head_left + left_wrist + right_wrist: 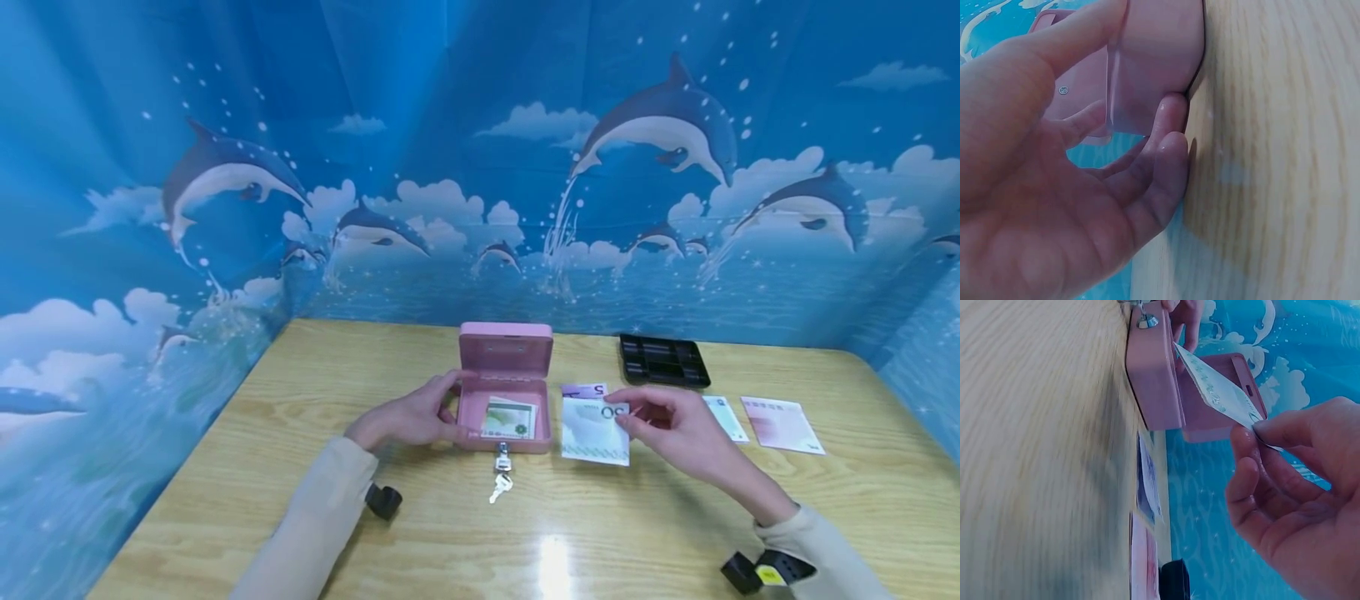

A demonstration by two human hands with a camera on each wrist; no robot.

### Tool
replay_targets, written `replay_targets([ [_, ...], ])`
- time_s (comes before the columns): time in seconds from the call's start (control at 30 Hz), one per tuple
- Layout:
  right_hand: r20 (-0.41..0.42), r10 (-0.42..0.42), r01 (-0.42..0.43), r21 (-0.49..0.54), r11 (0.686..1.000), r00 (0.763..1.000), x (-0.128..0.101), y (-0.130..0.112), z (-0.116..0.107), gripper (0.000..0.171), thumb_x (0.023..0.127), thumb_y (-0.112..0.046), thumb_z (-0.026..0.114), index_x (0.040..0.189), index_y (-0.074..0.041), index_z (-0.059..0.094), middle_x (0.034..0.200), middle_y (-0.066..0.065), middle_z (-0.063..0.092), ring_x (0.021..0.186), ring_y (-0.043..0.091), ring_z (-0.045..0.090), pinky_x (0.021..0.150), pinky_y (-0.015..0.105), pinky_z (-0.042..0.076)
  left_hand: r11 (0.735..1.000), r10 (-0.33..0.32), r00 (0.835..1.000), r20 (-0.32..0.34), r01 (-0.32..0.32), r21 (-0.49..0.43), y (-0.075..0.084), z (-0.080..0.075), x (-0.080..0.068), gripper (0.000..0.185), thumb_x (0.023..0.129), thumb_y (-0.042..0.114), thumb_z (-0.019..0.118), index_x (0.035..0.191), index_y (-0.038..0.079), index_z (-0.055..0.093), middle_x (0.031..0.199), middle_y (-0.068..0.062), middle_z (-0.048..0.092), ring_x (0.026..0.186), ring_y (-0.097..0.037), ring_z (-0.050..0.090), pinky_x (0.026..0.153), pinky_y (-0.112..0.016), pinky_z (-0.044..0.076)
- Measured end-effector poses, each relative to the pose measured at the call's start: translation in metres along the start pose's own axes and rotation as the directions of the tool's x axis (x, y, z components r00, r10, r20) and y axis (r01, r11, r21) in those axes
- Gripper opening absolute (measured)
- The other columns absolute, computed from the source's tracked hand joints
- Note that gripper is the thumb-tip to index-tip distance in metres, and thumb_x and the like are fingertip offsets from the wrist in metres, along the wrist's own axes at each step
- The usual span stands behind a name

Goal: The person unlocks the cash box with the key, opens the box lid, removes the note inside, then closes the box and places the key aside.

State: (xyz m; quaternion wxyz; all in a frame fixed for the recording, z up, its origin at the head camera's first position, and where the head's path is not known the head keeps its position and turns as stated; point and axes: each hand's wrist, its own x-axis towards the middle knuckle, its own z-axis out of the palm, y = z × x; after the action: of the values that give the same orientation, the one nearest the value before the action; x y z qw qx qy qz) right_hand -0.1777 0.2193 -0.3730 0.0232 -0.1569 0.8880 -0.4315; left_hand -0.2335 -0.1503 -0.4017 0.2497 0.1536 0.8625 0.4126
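A small pink cash box stands on the table with its lid raised. Inside lies a green-and-white banknote. My left hand grips the box's left side, thumb at the front corner and fingers further back; its lower fingertips rest against the side wall, close to the tabletop. Thumb and fingers of my right hand pinch a pale green banknote by its edge, above the table just right of the box. A key hangs from the lock at the box's front.
A purple banknote lies partly behind the held one. Further right are a light blue note, half behind my right hand, and a reddish note. A black compartment tray sits at the back, before a dolphin-print curtain.
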Motion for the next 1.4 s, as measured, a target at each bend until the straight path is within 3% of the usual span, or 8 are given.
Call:
replay_targets([
  [0.1, 0.012, -0.005, 0.005, -0.008, 1.0, 1.0, -0.002, 0.004, -0.002, 0.028, 0.095, -0.012, 0.071, 0.123, -0.011, 0.073, 0.106, 0.008, 0.074, 0.076, 0.012, 0.064, 0.06, 0.025, 0.053, 1.0, 0.027, 1.0, 0.01, -0.027, 0.002, -0.001, 0.0, 0.001, 0.095, 0.084, 0.027, 0.084, 0.16, 0.026, 0.027, 0.148, -0.011, 0.047, 0.102, -0.018, 0.061, 0.086, -0.032, 0.054],
  [0.23, 0.041, -0.023, 0.023, -0.002, 1.0, 0.999, -0.003, 0.012, -0.002, 0.026, 0.093, -0.007, 0.072, 0.119, -0.008, 0.075, 0.13, 0.02, 0.068, 0.081, 0.002, 0.064, 0.067, 0.022, 0.056, 1.0, 0.027, 1.0, 0.012, -0.027, -0.005, -0.002, 0.0, 0.0, 0.095, 0.084, 0.024, 0.084, 0.16, 0.027, 0.027, 0.148, -0.01, 0.048, 0.102, -0.018, 0.062, 0.088, -0.032, 0.054],
  [0.3, 0.069, -0.031, 0.031, -0.001, 1.0, 0.997, -0.003, 0.017, 0.0, 0.025, 0.091, -0.007, 0.074, 0.116, -0.008, 0.076, 0.131, 0.022, 0.067, 0.083, -0.001, 0.063, 0.07, 0.022, 0.057, 1.0, 0.02, 1.0, 0.009, -0.02, -0.004, -0.002, 0.0, 0.001, 0.095, 0.084, 0.024, 0.084, 0.16, 0.028, 0.027, 0.149, -0.009, 0.048, 0.103, -0.017, 0.061, 0.089, -0.032, 0.053],
  [0.47, 0.141, -0.066, 0.068, -0.004, 0.998, 0.988, -0.001, 0.026, 0.006, 0.023, 0.089, -0.009, 0.077, 0.112, -0.006, 0.076, 0.105, 0.011, 0.073, 0.081, -0.001, 0.064, 0.069, 0.022, 0.058, 1.0, 0.013, 1.0, 0.009, -0.013, -0.004, -0.002, 0.001, 0.0, 0.094, 0.084, 0.026, 0.084, 0.16, 0.03, 0.028, 0.149, -0.009, 0.047, 0.103, -0.017, 0.061, 0.087, -0.032, 0.054],
  [0.63, 0.192, -0.066, 0.078, -0.054, 0.996, 0.979, 0.002, 0.029, 0.011, 0.021, 0.088, -0.01, 0.078, 0.109, -0.01, 0.075, 0.09, 0.001, 0.071, 0.075, 0.0, 0.063, 0.065, 0.022, 0.057, 1.0, 0.005, 1.0, 0.006, -0.005, 0.0, -0.001, 0.001, 0.0, 0.094, 0.084, 0.03, 0.084, 0.16, 0.031, 0.027, 0.149, -0.009, 0.046, 0.103, -0.018, 0.06, 0.086, -0.032, 0.053],
  [1.03, 0.196, -0.151, 0.189, -0.195, 0.962, 0.969, 0.005, 0.036, 0.02, 0.019, 0.083, -0.009, 0.082, 0.099, -0.016, 0.075, 0.083, -0.008, 0.067, 0.073, -0.004, 0.057, 0.064, 0.02, 0.054, 1.0, 0.014, 1.0, 0.01, -0.014, 0.024, -0.002, 0.0, -0.001, 0.093, 0.086, 0.031, 0.083, 0.16, 0.03, 0.027, 0.149, -0.01, 0.045, 0.104, -0.019, 0.059, 0.084, -0.032, 0.054],
  [1.4, 0.211, -0.115, 0.172, -0.277, 0.945, 0.971, 0.01, 0.038, 0.022, 0.018, 0.084, -0.008, 0.08, 0.101, -0.016, 0.076, 0.081, -0.011, 0.064, 0.071, -0.004, 0.052, 0.062, 0.019, 0.05, 1.0, 0.024, 0.999, 0.02, -0.024, -0.003, -0.001, 0.0, -0.001, 0.092, 0.086, 0.026, 0.082, 0.16, 0.03, 0.027, 0.15, -0.01, 0.046, 0.102, -0.019, 0.059, 0.083, -0.032, 0.054],
])
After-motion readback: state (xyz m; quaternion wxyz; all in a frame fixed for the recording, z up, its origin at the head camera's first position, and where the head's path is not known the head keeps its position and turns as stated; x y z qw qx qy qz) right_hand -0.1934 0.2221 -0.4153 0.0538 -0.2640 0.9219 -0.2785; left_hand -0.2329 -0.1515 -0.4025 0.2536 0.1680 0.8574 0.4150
